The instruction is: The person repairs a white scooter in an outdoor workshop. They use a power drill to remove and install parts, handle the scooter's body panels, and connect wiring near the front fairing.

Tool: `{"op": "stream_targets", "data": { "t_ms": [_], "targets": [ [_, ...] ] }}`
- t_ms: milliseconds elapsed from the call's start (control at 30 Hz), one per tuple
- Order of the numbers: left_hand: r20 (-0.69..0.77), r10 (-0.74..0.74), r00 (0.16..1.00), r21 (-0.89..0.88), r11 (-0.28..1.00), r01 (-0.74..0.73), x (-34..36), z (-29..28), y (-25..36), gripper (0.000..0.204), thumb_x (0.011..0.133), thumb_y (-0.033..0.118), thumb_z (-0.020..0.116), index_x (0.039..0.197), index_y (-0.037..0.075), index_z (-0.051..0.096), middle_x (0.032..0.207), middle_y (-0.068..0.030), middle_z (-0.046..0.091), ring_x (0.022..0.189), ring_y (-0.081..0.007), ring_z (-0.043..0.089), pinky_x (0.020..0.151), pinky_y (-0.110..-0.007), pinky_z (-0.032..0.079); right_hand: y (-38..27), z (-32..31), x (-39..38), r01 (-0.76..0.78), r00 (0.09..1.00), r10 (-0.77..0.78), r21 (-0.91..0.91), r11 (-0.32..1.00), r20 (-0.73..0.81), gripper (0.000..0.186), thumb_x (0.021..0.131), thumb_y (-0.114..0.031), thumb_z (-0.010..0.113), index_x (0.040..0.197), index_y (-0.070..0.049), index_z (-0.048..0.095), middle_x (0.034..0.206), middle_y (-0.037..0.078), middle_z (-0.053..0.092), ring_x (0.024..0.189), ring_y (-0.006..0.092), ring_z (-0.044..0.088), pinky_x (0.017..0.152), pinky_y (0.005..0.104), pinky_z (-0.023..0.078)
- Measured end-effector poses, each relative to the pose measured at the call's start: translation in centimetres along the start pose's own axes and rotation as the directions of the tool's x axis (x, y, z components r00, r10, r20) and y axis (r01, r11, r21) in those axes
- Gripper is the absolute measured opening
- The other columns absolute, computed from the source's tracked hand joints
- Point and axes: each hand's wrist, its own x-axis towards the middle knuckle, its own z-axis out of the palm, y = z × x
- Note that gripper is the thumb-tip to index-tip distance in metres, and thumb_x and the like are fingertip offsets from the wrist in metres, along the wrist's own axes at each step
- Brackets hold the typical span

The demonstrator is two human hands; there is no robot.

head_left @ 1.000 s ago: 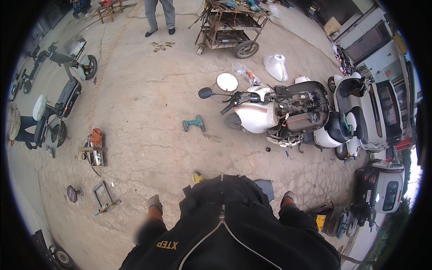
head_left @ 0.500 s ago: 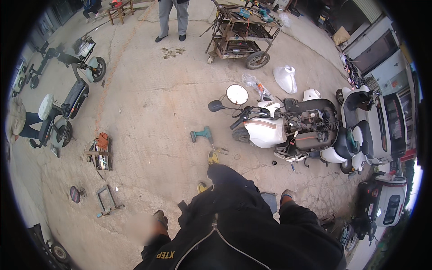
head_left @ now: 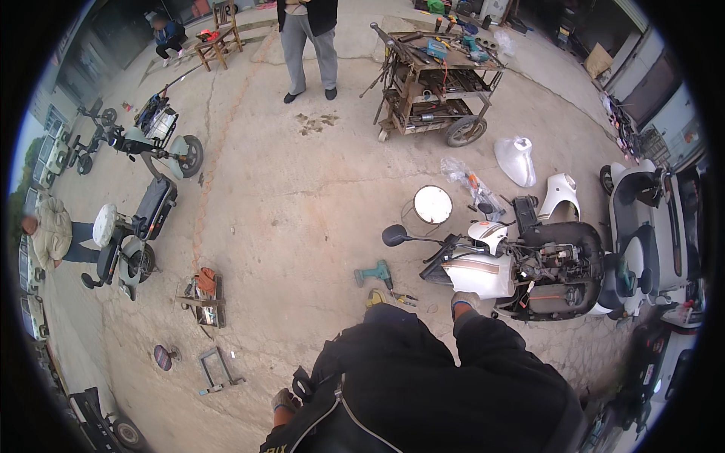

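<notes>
My right hand, in a grey work glove, is stretched forward beside the lower edge of a scooter's white front panel. Whether it touches the panel, I cannot tell. The scooter has its body covers off, with dark inner parts bare. My left hand, also gloved, hangs low at my side, away from any object. The fingers of both hands are too small and bunched to read. Ahead of me on the concrete lie a teal cordless drill and pliers.
A tool cart stands far right of a standing person. White panels and a round stool are near the scooter. Leftward are a wooden toolbox, a metal frame and an electric bike beside another person.
My right hand has swung forward from my side to beside the white front panel. My left hand has drawn back closer to my body. The view has tilted up, shifting the scene down and right.
</notes>
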Motion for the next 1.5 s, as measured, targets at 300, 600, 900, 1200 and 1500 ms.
{"op": "stream_targets", "data": {
  "t_ms": [300,600,900,1200,1500],
  "targets": [
    [0.089,0.242,0.966,0.127,0.959,-0.252,1.8,6.6,15.1,0.011,0.100,0.022,0.061,0.104,0.013,0.064,0.092,-0.0068,0.060,0.072,-0.0217,0.056,0.058,-0.039,0.048,-6.0,-9.0,7.1,-0.359,0.933,0.318,0.422,0.833,0.166,0.028,0.100,-0.023,0.060,0.116,-0.016,0.082,0.121,0.010,0.079,0.114,0.0290,0.076,0.095,0.0391,0.061],
    [0.187,-0.012,0.982,0.450,0.890,-0.075,9.8,12.4,28.8,0.008,0.098,0.014,0.056,0.093,0.009,0.061,0.081,-0.0071,0.054,0.069,-0.0230,0.053,0.058,-0.044,0.043,-8.9,-10.0,6.7,-0.272,0.908,0.281,-0.074,0.960,0.312,0.027,0.104,-0.027,0.062,0.122,-0.020,0.081,0.126,0.006,0.078,0.116,0.0249,0.076,0.089,0.0424,0.063],
    [0.255,0.388,0.885,0.305,0.837,-0.455,2.7,29.7,63.9,0.008,0.094,0.013,0.058,0.090,0.019,0.059,0.067,0.0006,0.049,0.044,-0.0157,0.042,0.041,-0.035,0.035,-17.0,-21.6,1.6,-0.313,0.843,0.301,-0.049,0.948,0.446,0.025,0.096,-0.028,0.070,0.117,-0.018,0.082,0.124,0.007,0.078,0.112,0.0263,0.076,0.086,0.0431,0.063],
    [0.399,0.458,0.794,0.372,0.711,-0.597,-3.0,46.5,69.3,0.014,0.097,0.017,0.065,0.108,0.015,0.073,0.072,0.0006,0.056,0.049,-0.0133,0.046,0.045,-0.031,0.038,-17.9,-21.8,2.3,-0.404,0.786,0.321,0.045,0.914,0.528,0.027,0.088,-0.029,0.079,0.111,-0.015,0.082,0.118,0.011,0.079,0.108,0.0292,0.077,0.084,0.0438,0.062],
    [0.739,0.117,0.664,0.624,0.255,-0.739,1.5,55.2,65.6,0.018,0.096,0.024,0.066,0.085,0.009,0.062,0.068,-0.0062,0.056,0.047,-0.0213,0.048,0.042,-0.041,0.036,-15.4,-22.2,17.4,-0.409,0.746,0.214,0.180,0.895,0.631,0.029,0.095,-0.028,0.070,0.116,-0.011,0.080,0.122,0.013,0.078,0.111,0.0324,0.075,0.090,0.0435,0.060]
  ]
}}
